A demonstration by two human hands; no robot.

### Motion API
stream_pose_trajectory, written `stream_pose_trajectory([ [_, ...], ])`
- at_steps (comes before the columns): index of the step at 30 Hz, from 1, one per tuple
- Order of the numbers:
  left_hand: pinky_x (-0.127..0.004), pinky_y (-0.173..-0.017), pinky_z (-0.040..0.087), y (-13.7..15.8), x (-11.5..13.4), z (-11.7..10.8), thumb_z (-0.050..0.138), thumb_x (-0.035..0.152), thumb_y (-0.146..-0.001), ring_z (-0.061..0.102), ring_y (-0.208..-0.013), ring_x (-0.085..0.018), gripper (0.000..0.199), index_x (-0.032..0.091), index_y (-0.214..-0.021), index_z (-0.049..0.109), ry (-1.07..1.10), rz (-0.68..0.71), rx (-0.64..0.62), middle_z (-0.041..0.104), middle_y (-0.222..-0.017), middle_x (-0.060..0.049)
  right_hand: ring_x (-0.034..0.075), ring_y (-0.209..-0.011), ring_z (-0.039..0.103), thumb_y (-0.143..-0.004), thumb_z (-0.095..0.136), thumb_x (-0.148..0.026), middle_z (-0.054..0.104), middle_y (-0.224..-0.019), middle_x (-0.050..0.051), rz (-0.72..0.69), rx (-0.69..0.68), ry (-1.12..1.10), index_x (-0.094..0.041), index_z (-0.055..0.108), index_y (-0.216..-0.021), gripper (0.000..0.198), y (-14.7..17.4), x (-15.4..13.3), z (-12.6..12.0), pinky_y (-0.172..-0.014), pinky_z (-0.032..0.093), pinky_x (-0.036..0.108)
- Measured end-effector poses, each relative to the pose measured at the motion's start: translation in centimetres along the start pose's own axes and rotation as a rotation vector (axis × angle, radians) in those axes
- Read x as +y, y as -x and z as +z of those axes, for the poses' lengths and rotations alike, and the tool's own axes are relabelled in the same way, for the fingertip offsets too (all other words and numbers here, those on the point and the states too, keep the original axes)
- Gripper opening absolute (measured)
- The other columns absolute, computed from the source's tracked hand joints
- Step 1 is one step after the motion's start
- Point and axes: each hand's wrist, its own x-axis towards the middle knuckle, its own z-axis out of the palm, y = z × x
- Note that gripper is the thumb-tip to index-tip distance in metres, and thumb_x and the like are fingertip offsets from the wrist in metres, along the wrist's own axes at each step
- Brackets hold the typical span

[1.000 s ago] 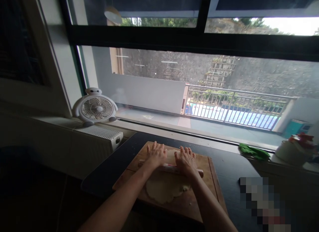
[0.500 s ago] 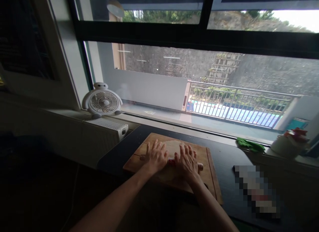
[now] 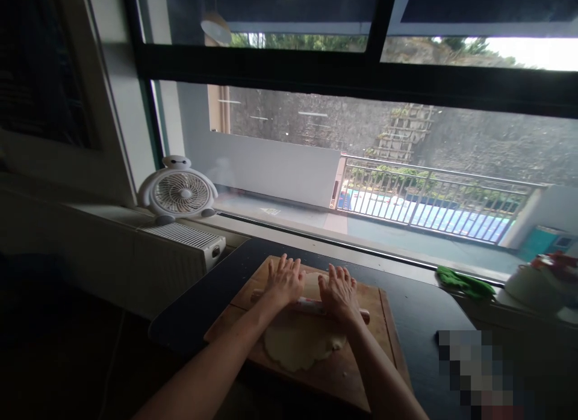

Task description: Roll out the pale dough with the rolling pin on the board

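Note:
A wooden rolling pin [image 3: 309, 305] lies across a flat, uneven-edged sheet of pale dough [image 3: 300, 343] on a wooden board [image 3: 377, 330]. My left hand [image 3: 286, 282] rests palm-down over the pin's left part, its fingers stretched forward. Over the right part lies my right hand [image 3: 338, 289], likewise flat, with fingers extended past the pin. Neither hand wraps around the pin. Between the hands a printed patch shows on the pin, and dough extends both beyond it and toward me. Near the dough's right edge is a small ragged spot.
The board sits on a dark table [image 3: 194, 305] below a large window. A white fan [image 3: 183, 193] stands at the left by a radiator [image 3: 198, 245]. On the sill at right lie a green cloth [image 3: 465, 283] and a pale container [image 3: 526, 287]. A blurred-out object [image 3: 474, 366] is on the table.
My hands have pushed forward, their fingertips now closer to the board's far edge. The pin has turned, its red patch replaced by a paler print. More dough shows on my side; the view has shifted.

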Motion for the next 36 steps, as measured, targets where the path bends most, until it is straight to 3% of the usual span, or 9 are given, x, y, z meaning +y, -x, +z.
stream_pose_trajectory([
  [6,-0.053,-0.106,0.007,5.0,1.0,-2.2,0.036,0.038,-0.086,0.028,-0.129,-0.031,0.045,0.020,-0.125,0.050,-0.023,0.035,0.076,0.053,-0.125,-0.010,0.023,-0.127,0.025,-0.087,0.026,-0.046,0.041,-0.133,0.008,-0.056,0.137,0.064,-0.022,0.040,-0.129,0.051,5.1,-0.4,-1.1,-0.102,0.013,0.041],
  [10,-0.052,-0.106,0.006,6.5,1.4,-3.2,0.036,0.037,-0.086,0.030,-0.128,-0.031,0.044,0.019,-0.123,0.052,-0.028,0.060,0.127,0.054,-0.124,-0.010,0.023,-0.126,0.026,-0.087,0.029,-0.042,0.043,-0.130,0.008,-0.084,0.212,0.093,-0.022,0.041,-0.128,0.048,6.8,-0.7,-1.6,-0.102,0.012,0.040],
  [13,-0.051,-0.107,0.007,5.4,1.5,-3.1,0.036,0.036,-0.087,0.031,-0.128,-0.030,0.042,0.022,-0.122,0.053,-0.020,0.055,0.150,0.056,-0.123,-0.008,0.023,-0.126,0.026,-0.088,0.027,-0.042,0.045,-0.128,0.008,-0.073,0.217,0.083,-0.021,0.043,-0.126,0.047,5.7,-0.7,-1.4,-0.102,0.012,0.040],
  [18,-0.052,-0.106,0.011,0.8,0.9,-2.1,0.031,0.034,-0.089,0.032,-0.127,-0.029,0.043,0.017,-0.122,0.052,0.024,0.071,0.174,0.060,-0.116,-0.010,0.023,-0.127,0.024,-0.088,0.023,-0.044,0.043,-0.130,0.009,-0.037,0.167,0.037,-0.021,0.039,-0.129,0.049,0.7,-0.3,-0.4,-0.101,0.014,0.040],
  [24,-0.053,-0.102,0.016,-2.5,0.4,-0.9,0.030,0.034,-0.089,0.035,-0.123,-0.028,0.043,0.015,-0.121,0.051,0.018,0.004,0.106,0.063,-0.109,-0.011,0.025,-0.125,0.028,-0.088,0.023,-0.045,0.042,-0.130,0.012,-0.016,0.119,0.025,-0.020,0.039,-0.128,0.051,-3.0,0.1,0.6,-0.098,0.019,0.042],
  [30,-0.053,-0.103,0.014,1.0,0.8,-1.7,0.033,0.034,-0.088,0.036,-0.123,-0.030,0.041,0.017,-0.118,0.055,0.015,0.013,0.122,0.062,-0.112,-0.011,0.024,-0.125,0.028,-0.087,0.024,-0.046,0.044,-0.128,0.010,0.002,0.110,0.023,-0.021,0.041,-0.127,0.050,0.9,0.0,-0.4,-0.099,0.019,0.041],
  [36,-0.052,-0.107,0.007,5.9,1.8,-3.5,0.035,0.033,-0.087,0.030,-0.127,-0.030,0.038,0.021,-0.115,0.057,-0.049,0.020,0.151,0.058,-0.119,-0.008,0.022,-0.129,0.022,-0.088,0.025,-0.042,0.042,-0.132,0.007,-0.048,0.178,0.066,-0.022,0.043,-0.126,0.046,6.3,-0.7,-1.8,-0.104,0.008,0.039],
])
